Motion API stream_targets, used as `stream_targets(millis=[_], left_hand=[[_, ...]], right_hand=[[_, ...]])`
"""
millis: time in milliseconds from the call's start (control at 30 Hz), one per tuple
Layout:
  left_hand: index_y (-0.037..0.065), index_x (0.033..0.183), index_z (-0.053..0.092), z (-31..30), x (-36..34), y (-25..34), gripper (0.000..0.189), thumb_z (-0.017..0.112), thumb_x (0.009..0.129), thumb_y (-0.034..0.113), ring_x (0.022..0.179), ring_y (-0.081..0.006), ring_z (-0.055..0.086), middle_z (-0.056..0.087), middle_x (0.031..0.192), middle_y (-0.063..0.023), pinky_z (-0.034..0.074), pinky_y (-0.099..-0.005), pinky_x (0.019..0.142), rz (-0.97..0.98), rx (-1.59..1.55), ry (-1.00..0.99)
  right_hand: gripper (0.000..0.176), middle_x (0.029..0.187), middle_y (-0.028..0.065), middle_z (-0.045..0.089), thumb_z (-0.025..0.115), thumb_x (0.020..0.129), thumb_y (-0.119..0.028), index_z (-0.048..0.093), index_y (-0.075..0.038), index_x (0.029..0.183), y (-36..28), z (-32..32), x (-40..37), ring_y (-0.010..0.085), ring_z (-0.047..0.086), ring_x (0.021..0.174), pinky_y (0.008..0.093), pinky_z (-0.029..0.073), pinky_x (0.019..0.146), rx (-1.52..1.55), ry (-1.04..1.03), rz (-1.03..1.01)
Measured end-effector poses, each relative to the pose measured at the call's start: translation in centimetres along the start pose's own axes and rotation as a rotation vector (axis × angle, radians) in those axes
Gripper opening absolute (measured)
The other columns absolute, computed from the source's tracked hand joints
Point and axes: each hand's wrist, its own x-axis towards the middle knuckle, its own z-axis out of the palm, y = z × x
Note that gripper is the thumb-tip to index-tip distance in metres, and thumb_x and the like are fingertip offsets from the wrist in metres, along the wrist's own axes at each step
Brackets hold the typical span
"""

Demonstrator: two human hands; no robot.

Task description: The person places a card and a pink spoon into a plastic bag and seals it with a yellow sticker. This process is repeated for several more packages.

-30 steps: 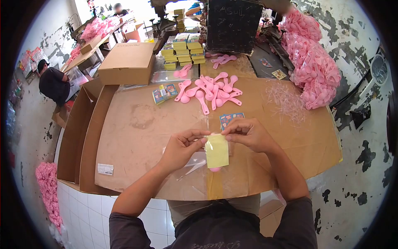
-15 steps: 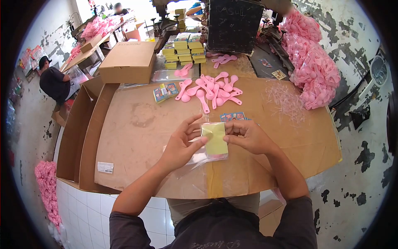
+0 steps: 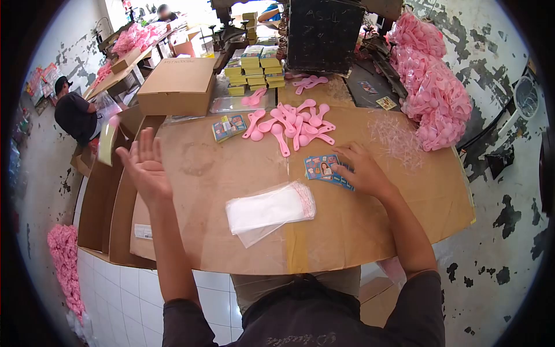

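My left hand (image 3: 149, 168) is raised at the left, palm up with fingers outstretched and nothing in it. Beside its fingertips a packet (image 3: 106, 143) with a pale yellow face and a pink top hangs in the air over the long open carton (image 3: 113, 191). My right hand (image 3: 363, 170) rests over the small pile of blue printed cards (image 3: 319, 166), thumb at the cards and fingers apart from it. Between the hands lies a stack of clear plastic bags (image 3: 269, 209). Behind them are a heap of pink scoops (image 3: 295, 123) and another card bundle (image 3: 229, 127).
A closed cardboard box (image 3: 176, 81) stands at the back left, beside stacks of cards (image 3: 253, 65). Bagged pink scoops (image 3: 433, 87) pile up at the right, near clear plastic scraps (image 3: 396, 139). A person (image 3: 75, 113) sits at the far left.
The yellow-faced packet has left my hands and is now over the carton at the left. My left hand swung left and opened; my right hand moved up to the blue cards.
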Motion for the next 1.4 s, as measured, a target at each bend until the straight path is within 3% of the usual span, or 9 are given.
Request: stream_targets(millis=[33, 200, 367, 433, 600, 833, 1033, 1200, 1400], left_hand=[[0.0, 0.15, 0.04, 0.2, -0.3, -0.3, 0.057, 0.046, 0.11, 0.04, 0.144, -0.0252, 0.048, 0.046, 0.155, -0.0184, 0.044, -0.0369, 0.115, -0.063, -0.029, 0.008], [0.006, 0.115, 0.074, 2.7, -7.4, -6.0, 0.031, 0.076, 0.092, 0.027, 0.089, -0.0149, 0.064, 0.07, 0.106, -0.0047, 0.05, -0.0293, 0.08, -0.094, 1.031, -0.889], [0.004, 0.102, 0.075, 3.0, -11.2, -8.5, 0.027, 0.084, 0.083, 0.022, 0.083, -0.022, 0.064, 0.066, 0.092, -0.0076, 0.052, -0.0355, 0.077, 0.194, 1.215, -1.191], [0.003, 0.098, 0.074, 3.1, -11.2, -8.7, 0.022, 0.083, 0.084, 0.016, 0.076, -0.0155, 0.06, 0.066, 0.087, -0.0057, 0.05, -0.0314, 0.069, 0.037, 1.197, -1.115], [0.003, 0.098, 0.074, 3.0, -11.3, -8.3, 0.019, 0.081, 0.083, 0.013, 0.068, -0.0195, 0.059, 0.067, 0.079, -0.0075, 0.051, -0.0338, 0.068, -0.315, 1.071, -0.959], [0.003, 0.101, 0.072, 2.8, -11.4, -8.6, 0.019, 0.079, 0.087, 0.014, 0.074, -0.0221, 0.068, 0.075, 0.086, -0.0106, 0.051, -0.035, 0.075, -0.08, 1.077, -0.974], [0.003, 0.099, 0.068, 2.9, -11.1, -8.4, 0.013, 0.075, 0.089, 0.009, 0.087, -0.0212, 0.073, 0.077, 0.098, -0.0104, 0.051, -0.0365, 0.089, -0.045, 1.012, -1.017], [0.001, 0.111, 0.062, 3.3, -10.2, -7.5, 0.013, 0.066, 0.099, 0.005, 0.098, -0.0206, 0.074, 0.077, 0.101, -0.0134, 0.056, -0.0301, 0.083, -0.455, 0.459, -0.774], [-0.002, 0.127, 0.054, 4.1, -11.2, -6.5, 0.032, 0.068, 0.1, 0.007, 0.093, -0.0207, 0.076, 0.077, 0.101, -0.0161, 0.057, -0.0266, 0.076, -0.668, 0.434, -0.834]], right_hand=[[0.044, 0.123, 0.0161, 0.06, 0.072, 0.092, -0.029, 0.069, 0.001, 0.124, 0.0, 0.4, 0.1, 0.0332, 0.053, 0.121, 0.0433, 0.042, 0.107, -0.016, 0.021, -0.014], [0.042, 0.121, 0.0152, 0.06, 0.075, 0.09, -0.027, 0.067, 0.0, 0.121, 0.4, 1.9, 0.3, 0.0333, 0.053, 0.12, 0.0431, 0.041, 0.106, -0.055, 0.034, -0.008], [0.028, 0.11, 0.011, 0.063, 0.078, 0.087, -0.015, 0.065, -0.001, 0.108, 0.8, 1.9, 0.1, 0.0241, 0.059, 0.102, 0.0373, 0.047, 0.091, 0.284, 0.082, 0.131], [0.024, 0.104, 0.0088, 0.064, 0.077, 0.088, -0.01, 0.064, -0.002, 0.107, 1.0, 2.3, -0.2, 0.0179, 0.061, 0.09, 0.0332, 0.049, 0.081, 0.617, -0.011, 0.375], [0.018, 0.098, 0.0062, 0.067, 0.072, 0.092, -0.005, 0.064, -0.004, 0.108, 0.3, 1.5, -0.1, 0.0095, 0.059, 0.082, 0.0266, 0.048, 0.074, 0.354, 0.181, 0.216], [0.016, 0.109, 0.0038, 0.068, 0.068, 0.096, -0.004, 0.063, -0.003, 0.112, -3.8, 1.7, -0.7, 0.0118, 0.064, 0.096, 0.0284, 0.052, 0.085, 1.163, 0.06, 0.176], [0.018, 0.105, 0.0038, 0.069, 0.068, 0.097, -0.004, 0.063, -0.003, 0.115, -5.8, 3.2, -1.7, 0.0121, 0.066, 0.09, 0.0271, 0.053, 0.082, 0.651, -0.37, 0.043], [0.021, 0.103, 0.0038, 0.069, 0.067, 0.098, -0.004, 0.064, -0.003, 0.118, -5.2, 3.8, -1.7, 0.0103, 0.065, 0.086, 0.0277, 0.053, 0.074, 0.782, -0.187, 0.017], [0.023, 0.107, 0.0054, 0.072, 0.064, 0.1, -0.003, 0.062, -0.002, 0.123, -5.1, 2.9, -0.9, 0.0077, 0.065, 0.089, 0.0247, 0.052, 0.076, 0.885, 0.13, 0.197]])
